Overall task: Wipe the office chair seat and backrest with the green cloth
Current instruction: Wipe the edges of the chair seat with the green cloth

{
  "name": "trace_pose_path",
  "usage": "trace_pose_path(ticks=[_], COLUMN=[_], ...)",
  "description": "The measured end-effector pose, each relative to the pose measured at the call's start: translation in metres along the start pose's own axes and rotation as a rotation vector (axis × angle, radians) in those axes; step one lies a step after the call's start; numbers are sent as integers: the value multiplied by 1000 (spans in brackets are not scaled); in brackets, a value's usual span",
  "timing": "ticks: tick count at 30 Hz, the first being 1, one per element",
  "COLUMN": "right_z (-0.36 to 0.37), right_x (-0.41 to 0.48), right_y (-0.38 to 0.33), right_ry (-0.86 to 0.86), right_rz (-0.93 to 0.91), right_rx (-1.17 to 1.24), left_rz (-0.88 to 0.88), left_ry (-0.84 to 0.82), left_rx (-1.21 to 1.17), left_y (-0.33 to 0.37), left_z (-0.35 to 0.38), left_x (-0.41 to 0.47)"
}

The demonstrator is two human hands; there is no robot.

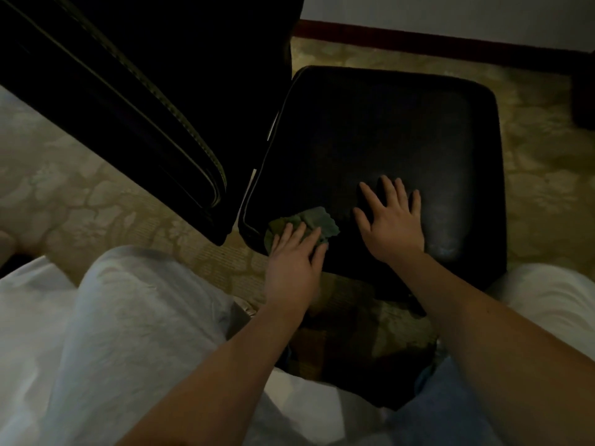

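Note:
The black leather chair seat (386,130) fills the middle of the view, seen from above. Its black backrest (135,101) with pale piping rises at the upper left. A crumpled green cloth (314,218) lies on the seat's near left corner. My left hand (294,262) presses flat on the cloth with straight fingers. My right hand (391,222) rests flat on the bare seat just right of the cloth, fingers spread.
Patterned beige carpet (96,201) surrounds the chair. My knees in pale trousers (128,317) sit close to the seat's front edge. A white wall with a dark red skirting board (418,37) runs along the back. A dark object (584,101) stands at the right edge.

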State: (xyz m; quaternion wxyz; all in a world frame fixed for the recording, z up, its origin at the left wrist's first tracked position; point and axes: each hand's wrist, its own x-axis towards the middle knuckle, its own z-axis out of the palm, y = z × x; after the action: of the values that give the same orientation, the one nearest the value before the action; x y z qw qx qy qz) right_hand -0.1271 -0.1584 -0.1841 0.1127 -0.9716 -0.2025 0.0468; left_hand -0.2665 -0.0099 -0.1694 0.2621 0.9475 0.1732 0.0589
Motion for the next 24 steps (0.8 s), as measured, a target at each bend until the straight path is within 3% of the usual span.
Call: trace_pose_path(ticks=[6,12,17,24], right_z=[1,3,2,0], right_x=[-1,0,-1,1], right_y=[-1,-1,-1,-3], right_ry=[4,24,40,6], right_rz=[15,15,18,29], right_rx=[-19,-24,-27,-21], left_rz=[-70,-7,-140,-308], left_ry=[154,-8,115,176], left_rx=[-84,-81,94,3], left_y=[16,1,27,37], left_z=[14,-1,11,28], left_x=[5,15,4,13])
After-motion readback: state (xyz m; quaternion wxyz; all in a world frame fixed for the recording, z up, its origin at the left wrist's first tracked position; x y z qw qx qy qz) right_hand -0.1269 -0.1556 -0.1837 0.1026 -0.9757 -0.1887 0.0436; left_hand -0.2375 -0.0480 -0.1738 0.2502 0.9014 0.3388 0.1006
